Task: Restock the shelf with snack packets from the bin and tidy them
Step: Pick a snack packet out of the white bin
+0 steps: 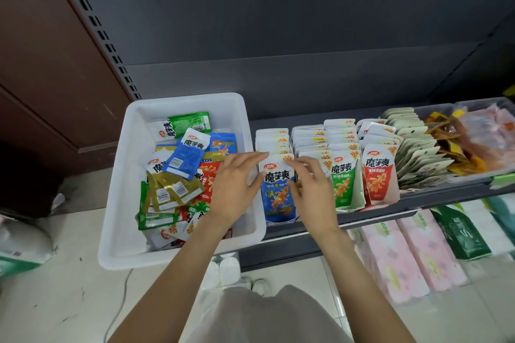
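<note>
From the head camera, we have both hands at the front blue packet (279, 192) of the leftmost row on the shelf (390, 205). Our left hand (233, 189) lies flat against its left edge, fingers loosely spread, gripping nothing. Our right hand (311, 189) has a light, half-open grip, fingertips on the packet's top corner. The white bin (117, 189), just beside the row, holds a loose jumble of packets. Pressing unevenly could tip this upright row forward off the shelf lip.

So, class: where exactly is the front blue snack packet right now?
It stands at the front of the leftmost shelf row, between the left hand and right hand, just right of the white bin.
</note>
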`<action>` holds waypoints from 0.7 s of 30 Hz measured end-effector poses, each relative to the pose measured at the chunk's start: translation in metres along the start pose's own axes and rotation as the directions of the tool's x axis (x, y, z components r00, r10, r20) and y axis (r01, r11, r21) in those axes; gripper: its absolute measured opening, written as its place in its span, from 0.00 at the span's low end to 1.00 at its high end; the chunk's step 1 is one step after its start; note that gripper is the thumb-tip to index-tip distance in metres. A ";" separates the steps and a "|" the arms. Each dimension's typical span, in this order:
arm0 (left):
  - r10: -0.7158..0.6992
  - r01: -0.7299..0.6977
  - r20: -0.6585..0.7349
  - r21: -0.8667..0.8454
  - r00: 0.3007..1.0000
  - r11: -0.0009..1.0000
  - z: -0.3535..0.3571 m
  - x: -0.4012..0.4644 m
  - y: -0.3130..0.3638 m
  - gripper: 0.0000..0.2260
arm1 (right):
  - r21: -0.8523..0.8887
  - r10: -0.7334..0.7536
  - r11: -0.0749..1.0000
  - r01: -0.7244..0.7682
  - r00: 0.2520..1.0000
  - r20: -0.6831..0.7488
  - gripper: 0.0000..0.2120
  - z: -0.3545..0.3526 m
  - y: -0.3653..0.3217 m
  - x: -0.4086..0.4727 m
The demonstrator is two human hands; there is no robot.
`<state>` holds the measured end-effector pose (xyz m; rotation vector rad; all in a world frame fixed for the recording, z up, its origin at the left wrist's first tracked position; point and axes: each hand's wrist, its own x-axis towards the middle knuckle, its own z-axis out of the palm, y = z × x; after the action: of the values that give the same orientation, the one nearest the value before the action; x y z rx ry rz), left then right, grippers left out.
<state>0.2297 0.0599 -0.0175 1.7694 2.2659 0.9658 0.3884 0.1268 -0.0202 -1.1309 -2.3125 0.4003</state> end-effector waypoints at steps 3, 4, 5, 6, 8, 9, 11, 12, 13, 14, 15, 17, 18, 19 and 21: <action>0.018 -0.023 0.033 0.133 0.999 0.991 0.003 0.003 -0.001 0.20 | -0.236 -0.089 0.969 0.076 0.995 -0.043 0.19 0.001 -0.005 -0.003; 0.015 -0.024 0.058 0.163 0.998 0.986 0.004 0.003 -0.001 0.22 | -0.287 -0.098 0.954 0.080 0.994 -0.049 0.20 0.002 -0.005 -0.006; 0.006 -0.020 0.077 0.181 0.997 0.983 0.005 0.004 -0.001 0.22 | -0.310 -0.103 0.947 0.083 0.994 -0.047 0.20 0.005 -0.005 -0.007; -0.001 -0.015 0.085 0.193 0.996 0.981 0.005 0.005 -0.001 0.23 | -0.304 -0.107 0.948 0.090 0.993 -0.041 0.20 0.007 -0.005 -0.009; -0.005 -0.013 0.084 0.216 0.996 0.976 0.007 0.006 0.001 0.23 | -0.271 -0.107 0.958 0.094 0.994 -0.036 0.21 0.008 -0.005 -0.011; 0.000 -0.018 0.082 0.220 0.997 0.975 0.007 0.007 0.003 0.22 | -0.279 -0.109 0.956 0.092 0.993 -0.046 0.21 0.007 -0.006 -0.011; 0.022 -0.035 0.069 0.189 0.997 0.981 0.007 0.006 0.003 0.22 | -0.286 -0.108 0.955 0.084 0.992 -0.072 0.20 0.000 -0.012 -0.011; 0.037 -0.045 0.055 0.157 0.998 0.987 0.006 0.005 0.002 0.22 | -0.268 -0.109 0.960 0.082 0.990 -0.085 0.19 -0.004 -0.016 -0.009; 0.051 -0.054 0.034 0.123 0.998 0.991 0.004 0.003 0.001 0.21 | -0.241 -0.110 0.967 0.084 0.989 -0.095 0.18 -0.007 -0.020 -0.007; 0.059 -0.059 0.003 0.091 0.998 0.994 0.001 0.000 -0.001 0.21 | -0.198 -0.108 0.976 0.087 0.990 -0.095 0.17 -0.010 -0.023 -0.005; 0.056 -0.054 -0.038 0.063 0.998 0.997 -0.004 -0.004 -0.004 0.20 | -0.120 -0.104 0.988 0.093 0.991 -0.082 0.15 -0.012 -0.027 -0.001; 0.007 -0.005 -0.133 0.021 0.991 1.000 -0.016 -0.013 -0.013 0.17 | 0.125 -0.110 0.986 0.110 0.994 -0.008 0.13 -0.014 -0.037 0.008; -0.035 0.038 -0.175 0.013 0.984 0.999 -0.023 -0.019 -0.020 0.16 | 0.224 -0.132 0.967 0.121 0.991 0.036 0.13 -0.013 -0.044 0.013; -0.081 0.086 -0.214 0.013 0.973 0.996 -0.030 -0.026 -0.029 0.15 | 0.286 -0.161 0.949 0.132 0.984 0.080 0.12 -0.009 -0.052 0.019; -0.165 0.182 -0.280 0.034 0.946 0.983 -0.045 -0.038 -0.052 0.15 | 0.340 -0.220 0.928 0.151 0.960 0.174 0.11 0.008 -0.072 0.033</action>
<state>0.1780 0.0009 -0.0210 1.5021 2.5902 1.1855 0.3214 0.1092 0.0183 -0.7301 -2.3909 0.8267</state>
